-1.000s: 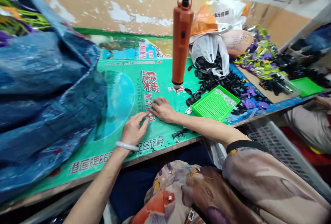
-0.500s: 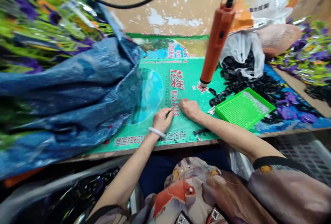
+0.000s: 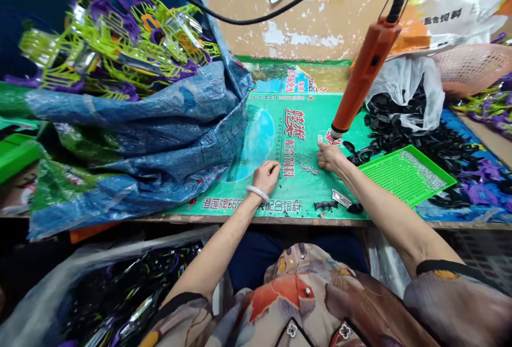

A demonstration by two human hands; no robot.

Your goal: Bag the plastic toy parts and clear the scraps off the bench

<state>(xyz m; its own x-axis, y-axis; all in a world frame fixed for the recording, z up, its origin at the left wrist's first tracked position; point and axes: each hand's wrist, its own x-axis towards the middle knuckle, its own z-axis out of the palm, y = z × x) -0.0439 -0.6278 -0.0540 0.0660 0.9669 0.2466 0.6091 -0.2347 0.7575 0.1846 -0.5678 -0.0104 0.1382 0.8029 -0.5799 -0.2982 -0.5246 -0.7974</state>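
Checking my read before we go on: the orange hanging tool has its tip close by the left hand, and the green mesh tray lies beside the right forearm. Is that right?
Not quite: the head view shows the orange hanging tool with its tip close by the right hand, not the left hand. The green mesh tray does lie beside the right forearm.

1. Bright, fairly even light covered the green tabletop.
2. Beneath its near edge, dimness swallowed detail, save glints on bagged parts.
3. Pale glare streaked the blue sack at left.
4. The left hand and right hand showed clearly; tiny silvery pieces between them looked soft.
5. Wide-angle distortion stretched the near-right sleeve.
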